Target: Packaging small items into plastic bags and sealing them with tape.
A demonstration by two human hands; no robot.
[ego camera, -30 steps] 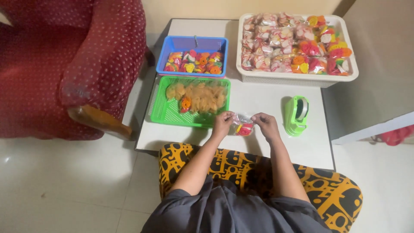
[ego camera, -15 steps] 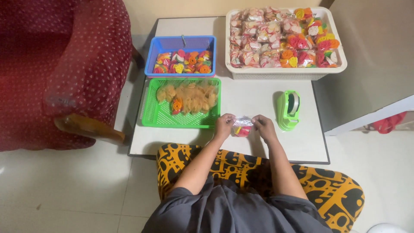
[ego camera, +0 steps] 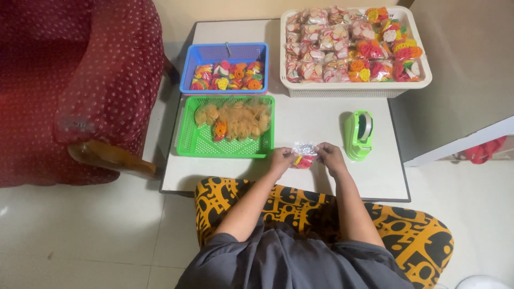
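Clear plastic makes the small snack bag (ego camera: 304, 155) that both hands pinch, left hand (ego camera: 280, 159) on one side, right hand (ego camera: 329, 158) on the other. It sits over the white table (ego camera: 316, 120), just right of the green basket (ego camera: 188, 140), near the green tape dispenser (ego camera: 359, 135).

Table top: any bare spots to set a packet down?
Bare patches: between green basket and tape dispenser, below white tray; the near right corner past right hand. Crowded: the back, with blue basket. Both hands, left hand too, hold the small packet.
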